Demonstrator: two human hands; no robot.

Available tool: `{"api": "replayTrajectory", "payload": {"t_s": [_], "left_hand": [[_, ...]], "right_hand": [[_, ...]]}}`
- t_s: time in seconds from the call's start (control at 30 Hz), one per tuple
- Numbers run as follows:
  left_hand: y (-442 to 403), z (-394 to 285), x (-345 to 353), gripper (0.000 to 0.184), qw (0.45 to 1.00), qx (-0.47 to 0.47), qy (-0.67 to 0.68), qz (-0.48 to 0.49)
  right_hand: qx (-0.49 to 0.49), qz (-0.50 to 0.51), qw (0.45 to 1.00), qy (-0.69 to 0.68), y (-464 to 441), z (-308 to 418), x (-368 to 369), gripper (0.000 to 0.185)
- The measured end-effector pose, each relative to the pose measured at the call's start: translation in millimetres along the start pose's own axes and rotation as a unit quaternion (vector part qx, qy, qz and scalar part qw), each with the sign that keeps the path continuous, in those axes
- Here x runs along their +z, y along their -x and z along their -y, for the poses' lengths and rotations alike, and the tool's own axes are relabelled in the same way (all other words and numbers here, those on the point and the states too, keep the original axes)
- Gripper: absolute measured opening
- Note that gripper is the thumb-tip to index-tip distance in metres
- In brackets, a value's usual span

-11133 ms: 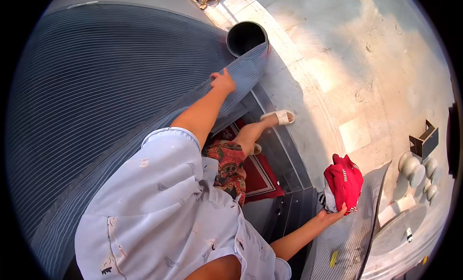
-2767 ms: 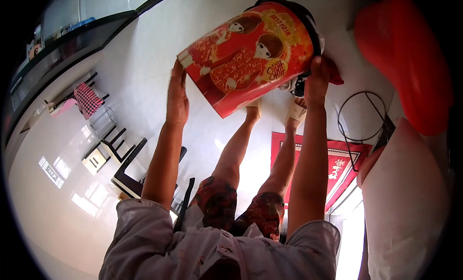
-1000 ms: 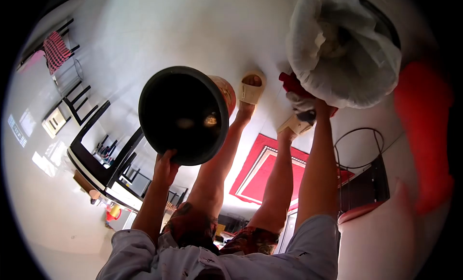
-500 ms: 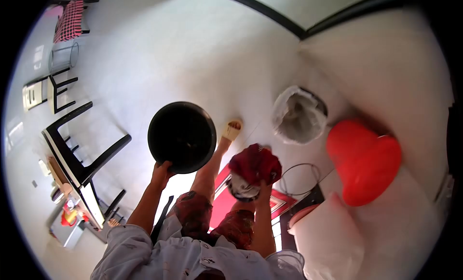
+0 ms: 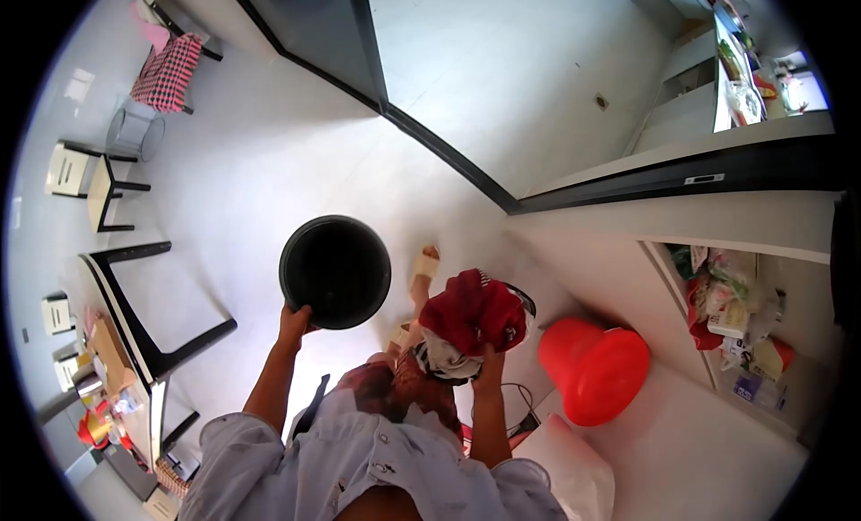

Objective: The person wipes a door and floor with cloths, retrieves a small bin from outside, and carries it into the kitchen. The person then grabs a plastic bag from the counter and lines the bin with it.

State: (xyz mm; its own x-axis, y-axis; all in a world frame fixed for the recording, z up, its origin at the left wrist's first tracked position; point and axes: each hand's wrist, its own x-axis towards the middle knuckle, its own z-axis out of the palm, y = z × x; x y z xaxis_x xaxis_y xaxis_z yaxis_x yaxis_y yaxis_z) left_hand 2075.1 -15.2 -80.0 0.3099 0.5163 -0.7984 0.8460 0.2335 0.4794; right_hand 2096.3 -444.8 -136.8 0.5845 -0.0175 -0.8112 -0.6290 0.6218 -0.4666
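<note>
A round dark bin (image 5: 335,272) hangs in front of me with its open mouth facing up. My left hand (image 5: 296,324) is closed on its near rim, thumb over the edge. To the right, my right hand (image 5: 489,365) grips a bundle of clothes from below. The bundle has a red garment (image 5: 475,313) on top and a grey-white piece (image 5: 448,357) underneath. Part of a dark rim shows behind the clothes. The inside of the bin is too dark to make out.
A red plastic stool (image 5: 594,369) stands right of the clothes. Shelves with bags (image 5: 740,315) are at the right. A black door frame (image 5: 448,153) crosses the top. A table (image 5: 134,342), chairs and a wire basket (image 5: 134,134) are at the left.
The patterned bin was first held in both hands, then taken from the lined bin and held by my left hand alone. The clothes in my right hand have come up in front of me. The view has swung forward.
</note>
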Motion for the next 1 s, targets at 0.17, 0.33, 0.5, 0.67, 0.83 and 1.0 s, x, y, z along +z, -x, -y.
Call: {"api": "replayTrajectory", "payload": {"t_s": [0.17,0.33,0.5,0.67,0.83,1.0], "left_hand": [[-42.8,-123.5,53.4,0.043,0.999,0.004,-0.017,0.034],[-106.3,-216.3,105.5,0.035,0.996,0.019,-0.052,0.067],[-128.1,-294.0,152.1,0.032,0.994,0.004,-0.064,0.084],[-141.6,-295.9,161.1,0.038,0.993,0.008,-0.061,0.101],[-152.4,-335.6,209.2,0.040,0.980,0.025,-0.096,0.172],[-165.3,-387.8,236.8,0.036,0.970,0.084,-0.153,0.168]], "right_hand": [[0.003,-0.068,0.997,-0.041,-48.8,52.0,39.1,0.065],[-0.008,-0.155,0.988,-0.025,-128.0,63.9,61.1,0.073],[0.011,-0.227,0.973,-0.042,-201.4,90.9,105.8,0.071],[-0.077,-0.213,0.973,-0.040,-230.2,99.2,117.0,0.068],[-0.146,-0.249,0.949,-0.126,-274.8,87.2,82.5,0.056],[-0.141,-0.362,0.911,-0.136,-309.0,110.5,100.1,0.063]]}}
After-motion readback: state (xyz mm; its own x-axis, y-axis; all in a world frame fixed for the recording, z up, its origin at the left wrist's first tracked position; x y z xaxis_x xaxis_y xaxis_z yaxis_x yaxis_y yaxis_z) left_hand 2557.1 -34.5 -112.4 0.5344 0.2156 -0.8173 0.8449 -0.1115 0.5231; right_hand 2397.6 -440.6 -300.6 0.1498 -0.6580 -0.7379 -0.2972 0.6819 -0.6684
